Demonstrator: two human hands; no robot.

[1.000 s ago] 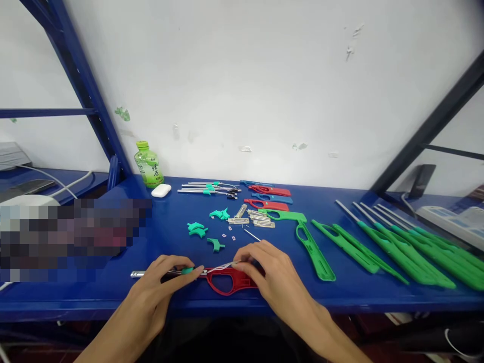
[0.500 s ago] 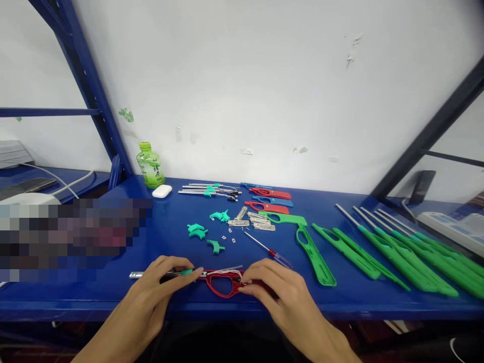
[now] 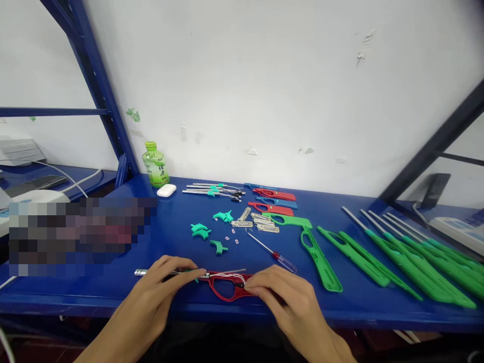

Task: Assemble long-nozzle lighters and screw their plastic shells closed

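The red lighter half-shell [image 3: 216, 293] lies open side up near the table's front edge, its trigger loop between my hands. My left hand [image 3: 159, 290] is closed on the silver lighter tube [image 3: 141, 273], thumb and fingers pinching near where it meets the shell. White wires [image 3: 231, 275] run from there along the top of the shell to a small black part [image 3: 239, 285]. At the shell's handle, my right hand [image 3: 287, 292] is closed, with thumb and fingertips pinching at the wire end beside the black part. Its fingers cover most of the handle.
Beyond my hands lie teal triggers [image 3: 218, 247], clear fuel tanks [image 3: 266, 227], a screwdriver [image 3: 282, 260] and tubes with wires [image 3: 200, 191]. Red and blue shells [image 3: 276, 208] lie behind. Green shells [image 3: 321, 262] and green lighters [image 3: 412, 257] spread right. A bottle [image 3: 156, 169] stands back left.
My right hand has shifted slightly at the handle, and more of the black part and wires shows. My left hand stays on the tube. The whole view has swung a little left.
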